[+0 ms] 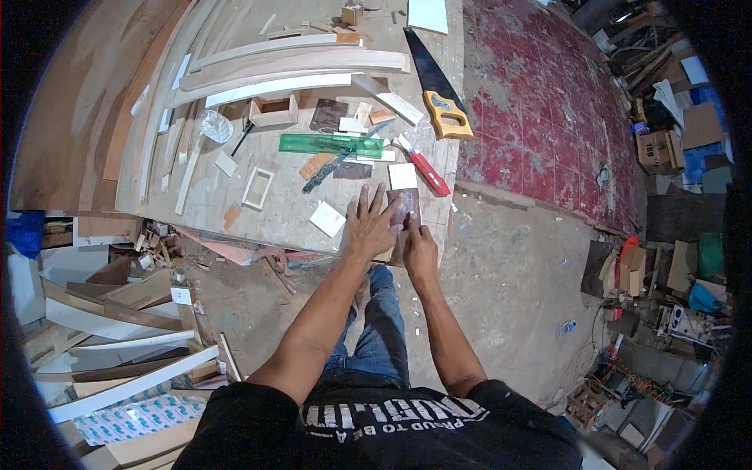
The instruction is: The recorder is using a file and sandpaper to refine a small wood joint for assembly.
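Note:
Near the front edge of the workbench, a dark brown flat piece (410, 201) lies below a small white block (403, 176). My left hand (371, 223) rests spread out, its thumb and fingertips on or against the brown piece's left side. My right hand (421, 252) is closed at the near end of that piece, its index finger pointing along it. What its fingers hold, if anything, is too small to make out. Just beyond, a red-handled utility knife (427, 171) lies at the right. A green ruler (298, 143) lies across the bench farther left.
A yellow-handled handsaw (443, 102) lies at the bench's right edge. Long wooden strips (290, 66), a small open wooden box (274, 110), a pale rectangular frame (257, 188) and a plastic cup (215, 125) sit farther back. Stacked boards (133, 384) fill the lower left; clutter lines the right.

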`<action>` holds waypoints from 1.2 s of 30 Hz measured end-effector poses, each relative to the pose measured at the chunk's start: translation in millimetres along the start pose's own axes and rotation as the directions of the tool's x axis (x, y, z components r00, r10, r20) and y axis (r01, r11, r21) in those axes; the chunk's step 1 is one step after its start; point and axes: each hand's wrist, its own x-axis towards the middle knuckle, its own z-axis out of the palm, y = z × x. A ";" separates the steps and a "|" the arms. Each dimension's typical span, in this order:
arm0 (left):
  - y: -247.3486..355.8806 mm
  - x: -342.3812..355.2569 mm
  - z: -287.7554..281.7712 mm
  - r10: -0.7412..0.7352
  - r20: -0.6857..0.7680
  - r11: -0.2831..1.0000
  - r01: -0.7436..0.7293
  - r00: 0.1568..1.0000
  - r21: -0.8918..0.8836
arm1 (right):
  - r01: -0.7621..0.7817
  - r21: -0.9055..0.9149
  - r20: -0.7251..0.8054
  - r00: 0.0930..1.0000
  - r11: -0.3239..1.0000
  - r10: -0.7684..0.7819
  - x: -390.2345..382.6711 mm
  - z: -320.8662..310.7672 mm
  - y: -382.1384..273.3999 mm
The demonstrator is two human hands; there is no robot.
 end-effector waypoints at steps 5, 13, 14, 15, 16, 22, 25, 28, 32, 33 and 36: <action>12.0 7.2 9.7 0.033 -0.051 0.997 -0.029 0.998 0.077 | 0.112 0.029 -0.156 0.982 0.993 -0.106 79.2 -10.2 -1.1; 0.3 0.1 9.2 -0.014 -0.048 1.000 0.015 0.999 0.008 | 0.113 0.079 -0.168 0.981 0.990 -0.099 2.6 8.2 3.0; 4.4 2.1 8.1 -0.013 -0.044 1.000 0.014 0.999 0.025 | 0.124 0.071 -0.188 0.976 0.990 -0.109 17.7 4.6 4.5; 8.7 4.1 6.8 0.006 -0.024 1.000 -0.005 1.000 0.016 | 0.104 0.056 -0.167 0.982 0.993 -0.094 38.8 1.3 5.0; 9.0 3.2 7.0 0.003 -0.043 1.000 -0.002 0.999 0.020 | 0.091 0.049 -0.135 0.987 0.995 -0.084 56.8 0.3 1.3; 10.0 -0.4 3.8 -0.009 0.014 0.998 0.010 1.000 -0.059 | 0.178 0.129 -0.255 0.957 0.976 -0.141 31.3 18.3 20.8; -1.7 0.5 3.1 -0.024 -0.034 0.998 0.023 0.999 -0.053 | 0.186 0.148 -0.208 0.966 0.971 -0.153 19.6 14.0 6.3; 8.7 2.8 6.5 -0.001 -0.038 1.000 0.001 0.999 0.004 | 0.126 0.025 -0.194 0.974 0.992 -0.119 69.9 9.2 5.1; 3.8 5.3 6.1 -0.035 0.039 0.995 0.031 0.999 0.092 | 0.160 0.060 -0.204 0.968 0.985 -0.145 89.2 6.5 -1.3; 1.7 5.1 5.5 -0.025 0.018 0.999 0.024 1.000 0.046 | 0.159 0.063 -0.200 0.969 0.985 -0.144 69.4 9.8 1.0; 1.1 -0.4 3.1 -0.013 -0.006 1.000 0.013 1.000 -0.012 | 0.214 0.059 -0.277 0.942 0.975 -0.189 1.8 16.4 15.7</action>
